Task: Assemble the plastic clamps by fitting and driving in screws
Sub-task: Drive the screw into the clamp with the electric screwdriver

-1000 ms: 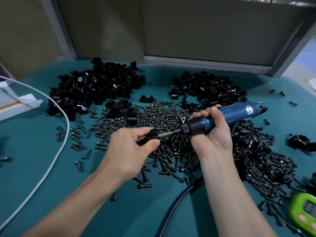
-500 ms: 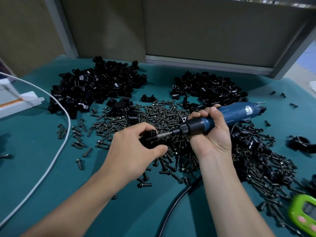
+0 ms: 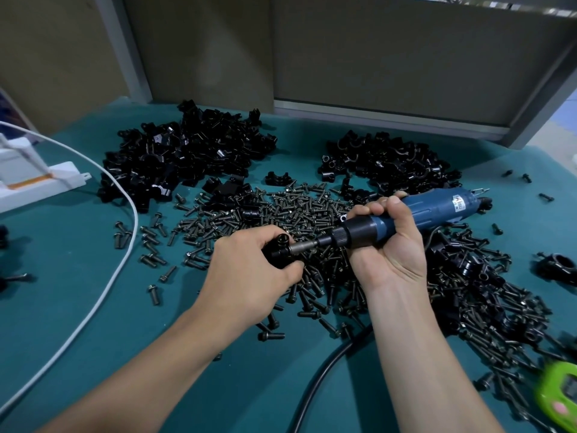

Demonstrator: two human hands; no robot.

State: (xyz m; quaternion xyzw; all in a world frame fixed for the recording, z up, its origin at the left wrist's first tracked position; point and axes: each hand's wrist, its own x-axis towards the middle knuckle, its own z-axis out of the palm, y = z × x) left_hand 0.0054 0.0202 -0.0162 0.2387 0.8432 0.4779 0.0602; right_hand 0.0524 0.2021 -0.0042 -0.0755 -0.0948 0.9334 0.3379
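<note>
Black clamp (image 3: 278, 250) in left hand (image 3: 249, 278), seemingly against blue screwdriver (image 3: 437, 207) in right hand (image 3: 392, 248).

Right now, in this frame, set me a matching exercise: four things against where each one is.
Things: 1 electric screwdriver; 2 black clamp; 3 green timer; 4 white cable.
Places: A lower right corner of the view; B held in the left hand; C gripped in the right hand; D curving along the left side.
Pairs: 1-C, 2-B, 3-A, 4-D.
</note>
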